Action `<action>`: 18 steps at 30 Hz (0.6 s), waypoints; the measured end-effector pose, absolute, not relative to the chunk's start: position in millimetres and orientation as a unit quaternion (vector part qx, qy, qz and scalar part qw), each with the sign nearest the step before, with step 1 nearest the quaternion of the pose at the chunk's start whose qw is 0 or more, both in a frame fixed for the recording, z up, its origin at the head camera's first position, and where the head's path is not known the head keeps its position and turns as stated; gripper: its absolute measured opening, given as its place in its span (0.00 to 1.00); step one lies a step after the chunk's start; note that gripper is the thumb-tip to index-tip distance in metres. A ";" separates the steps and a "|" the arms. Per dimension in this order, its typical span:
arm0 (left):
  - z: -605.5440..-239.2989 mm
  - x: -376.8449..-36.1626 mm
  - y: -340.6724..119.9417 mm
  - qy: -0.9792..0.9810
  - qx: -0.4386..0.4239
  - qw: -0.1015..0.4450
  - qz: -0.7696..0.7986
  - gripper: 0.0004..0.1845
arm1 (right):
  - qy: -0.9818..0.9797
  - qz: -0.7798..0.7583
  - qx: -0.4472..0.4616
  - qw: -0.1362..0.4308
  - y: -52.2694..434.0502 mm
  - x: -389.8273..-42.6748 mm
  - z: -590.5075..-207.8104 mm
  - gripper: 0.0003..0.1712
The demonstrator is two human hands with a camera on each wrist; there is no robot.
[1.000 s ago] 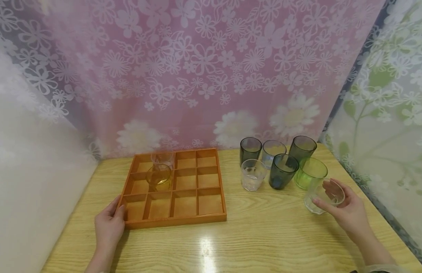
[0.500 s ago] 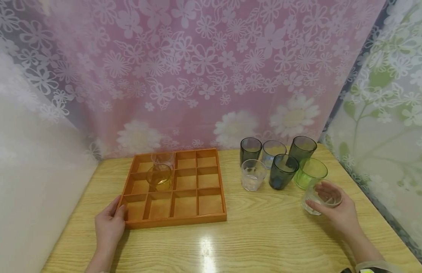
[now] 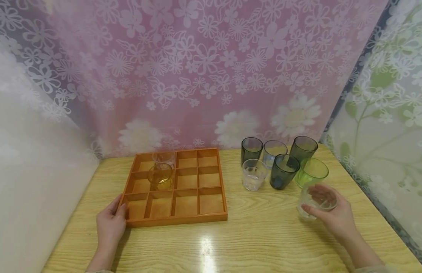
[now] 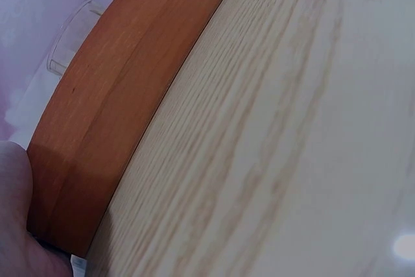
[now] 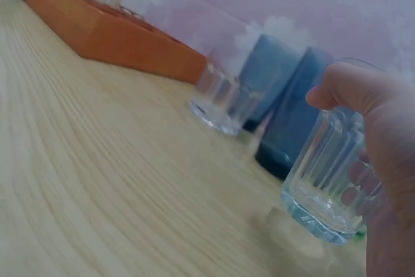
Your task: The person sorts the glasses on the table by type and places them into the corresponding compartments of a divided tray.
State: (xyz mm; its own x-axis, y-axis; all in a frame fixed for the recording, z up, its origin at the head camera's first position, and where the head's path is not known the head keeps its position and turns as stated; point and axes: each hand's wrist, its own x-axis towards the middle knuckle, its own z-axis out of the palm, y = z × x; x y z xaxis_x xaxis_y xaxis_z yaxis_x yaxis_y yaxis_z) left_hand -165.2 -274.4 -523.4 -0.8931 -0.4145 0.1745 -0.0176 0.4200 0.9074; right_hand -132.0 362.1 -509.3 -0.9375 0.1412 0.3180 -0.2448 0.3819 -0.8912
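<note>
Clear glass (image 5: 321,192) fills my right grip (image 3: 338,216), right of the tray (image 3: 176,220); my left grip (image 3: 110,224) holds the tray's near-left corner, probably to stop sliding.

In right hand (image 3: 337,216): clear cup (image 5: 318,215), glassy, glossy, fluted. Just beyond it: dark tumbler (image 3: 282,178), smooth, shiny. At left hand (image 3: 111,223): wooden tray (image 3: 176,220), smooth, low sheen. Below both: wood-grain tabletop (image 3: 255,242), glossy.

Forearms (image 3: 362,252) cropped, held glass (image 5: 321,202) partly hidden
</note>
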 end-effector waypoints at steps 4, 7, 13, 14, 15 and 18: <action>-522.5 -164.3 -274.9 -0.820 0.132 0.189 -0.524 0.22 | -0.777 0.604 0.054 0.170 346.6 -128.5 -498.6 0.44; -522.5 -164.5 -275.8 -0.819 0.131 0.186 -0.526 0.22 | -0.765 0.618 0.067 0.167 333.4 -126.8 -489.0 0.43; -522.6 -163.1 -278.0 -0.824 0.131 0.175 -0.523 0.23 | -0.796 0.578 0.087 0.158 306.5 -127.3 -472.0 0.42; -522.5 -162.8 -278.2 -0.824 0.131 0.174 -0.523 0.23 | -0.798 0.575 0.091 0.157 302.2 -128.0 -470.2 0.42; -522.5 -162.8 -278.3 -0.824 0.130 0.174 -0.524 0.23 | -0.794 0.580 0.096 0.154 297.8 -129.0 -468.6 0.42; -522.6 -163.5 -278.0 -0.822 0.126 0.176 -0.527 0.23 | -0.778 0.601 0.117 0.141 285.1 -132.5 -464.4 0.43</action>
